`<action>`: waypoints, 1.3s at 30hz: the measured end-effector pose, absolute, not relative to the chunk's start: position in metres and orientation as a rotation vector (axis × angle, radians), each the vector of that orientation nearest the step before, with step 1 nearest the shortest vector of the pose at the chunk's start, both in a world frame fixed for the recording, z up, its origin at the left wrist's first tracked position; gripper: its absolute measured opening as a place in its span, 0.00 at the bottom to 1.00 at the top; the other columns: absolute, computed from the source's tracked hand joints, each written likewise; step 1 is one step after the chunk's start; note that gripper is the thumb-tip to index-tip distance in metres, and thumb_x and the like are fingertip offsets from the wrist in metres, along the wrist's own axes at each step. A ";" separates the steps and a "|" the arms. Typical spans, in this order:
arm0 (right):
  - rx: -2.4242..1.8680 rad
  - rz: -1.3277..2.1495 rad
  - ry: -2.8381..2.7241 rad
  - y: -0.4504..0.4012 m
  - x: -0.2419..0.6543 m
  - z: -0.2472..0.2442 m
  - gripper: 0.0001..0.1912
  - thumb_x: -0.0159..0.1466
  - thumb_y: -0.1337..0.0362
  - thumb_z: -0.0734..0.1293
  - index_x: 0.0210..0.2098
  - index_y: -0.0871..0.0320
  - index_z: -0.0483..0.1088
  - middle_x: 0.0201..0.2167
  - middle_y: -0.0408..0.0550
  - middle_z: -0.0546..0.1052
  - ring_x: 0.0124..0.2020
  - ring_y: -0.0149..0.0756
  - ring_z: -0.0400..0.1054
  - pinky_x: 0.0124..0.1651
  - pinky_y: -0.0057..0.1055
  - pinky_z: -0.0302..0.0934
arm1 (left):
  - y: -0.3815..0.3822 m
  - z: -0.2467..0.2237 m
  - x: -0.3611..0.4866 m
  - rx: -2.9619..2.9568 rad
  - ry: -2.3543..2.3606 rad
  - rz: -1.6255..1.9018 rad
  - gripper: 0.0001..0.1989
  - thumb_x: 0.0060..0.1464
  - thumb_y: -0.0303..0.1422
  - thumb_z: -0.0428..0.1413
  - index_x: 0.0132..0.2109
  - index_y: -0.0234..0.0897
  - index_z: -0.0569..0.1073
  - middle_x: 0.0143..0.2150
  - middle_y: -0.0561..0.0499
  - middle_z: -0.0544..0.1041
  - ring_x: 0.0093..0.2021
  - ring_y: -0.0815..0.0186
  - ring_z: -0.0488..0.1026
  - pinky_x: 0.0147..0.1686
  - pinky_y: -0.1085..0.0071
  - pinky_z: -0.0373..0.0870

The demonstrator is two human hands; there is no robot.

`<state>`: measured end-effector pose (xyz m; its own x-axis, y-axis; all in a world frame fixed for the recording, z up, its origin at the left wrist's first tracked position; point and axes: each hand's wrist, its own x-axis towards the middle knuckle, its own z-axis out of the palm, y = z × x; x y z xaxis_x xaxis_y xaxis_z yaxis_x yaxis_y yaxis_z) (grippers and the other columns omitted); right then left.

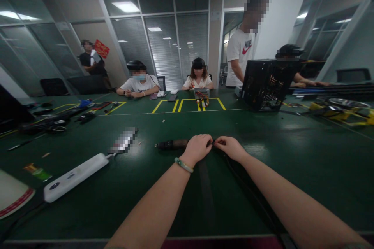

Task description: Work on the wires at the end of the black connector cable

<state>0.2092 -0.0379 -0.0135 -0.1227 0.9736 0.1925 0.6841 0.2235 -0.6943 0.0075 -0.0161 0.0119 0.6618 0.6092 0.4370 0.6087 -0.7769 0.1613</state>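
On the green table (122, 202) lies a dark, slim corded tool, seemingly an electric screwdriver (172, 145), its narrow tip pointing left. My left hand (200, 148), with a jade-coloured bangle (184, 165) at the wrist, is closed over its rear end. Just to the right, my right hand (229, 148) pinches at that same end, where a black cable (242, 181) comes away and runs down to the table's near edge. The fingertips of both hands almost meet, and the joint between tool and cable is mostly hidden by them.
A white power strip (76, 177) with a phone (125, 140) beyond it lies to the left. A small green bottle (37, 172) and a white cup (11, 194) stand near. A black computer case (263, 85) stands at the right. Several people are across the table.
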 end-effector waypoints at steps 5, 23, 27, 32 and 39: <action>-1.522 0.613 -1.871 -0.040 0.208 -0.011 0.10 0.61 0.57 0.67 0.36 0.54 0.77 0.33 0.44 0.80 0.33 0.36 0.72 0.36 0.28 0.61 | -0.015 0.010 0.007 2.876 1.037 0.761 0.04 0.59 0.31 0.54 0.42 0.39 0.70 0.41 0.51 0.75 0.43 0.62 0.72 0.45 0.65 0.67; -1.595 0.525 -1.876 -0.040 0.206 -0.008 0.09 0.61 0.57 0.66 0.36 0.53 0.77 0.33 0.44 0.80 0.34 0.37 0.72 0.37 0.29 0.61 | -0.017 0.014 0.007 2.869 1.060 0.768 0.05 0.59 0.31 0.55 0.43 0.39 0.71 0.42 0.50 0.75 0.45 0.62 0.72 0.47 0.65 0.68; -1.612 0.523 -1.858 -0.041 0.206 -0.008 0.10 0.61 0.57 0.66 0.36 0.54 0.77 0.33 0.44 0.79 0.33 0.36 0.72 0.35 0.28 0.60 | -0.018 0.015 0.006 2.912 0.996 0.828 0.04 0.60 0.30 0.54 0.42 0.39 0.72 0.45 0.50 0.75 0.47 0.63 0.71 0.50 0.63 0.66; -1.585 0.569 -1.849 -0.040 0.206 -0.009 0.11 0.61 0.56 0.66 0.36 0.55 0.77 0.33 0.44 0.80 0.33 0.36 0.72 0.36 0.29 0.60 | -0.019 0.017 0.006 2.923 0.979 0.848 0.06 0.59 0.31 0.55 0.44 0.40 0.73 0.45 0.51 0.75 0.47 0.63 0.71 0.56 0.60 0.61; -1.561 0.622 -1.852 -0.041 0.206 -0.005 0.12 0.62 0.56 0.65 0.35 0.56 0.76 0.32 0.45 0.80 0.33 0.37 0.72 0.37 0.29 0.61 | -0.021 0.020 0.005 2.909 1.013 0.790 0.03 0.59 0.30 0.54 0.41 0.39 0.71 0.44 0.51 0.75 0.46 0.63 0.71 0.54 0.61 0.62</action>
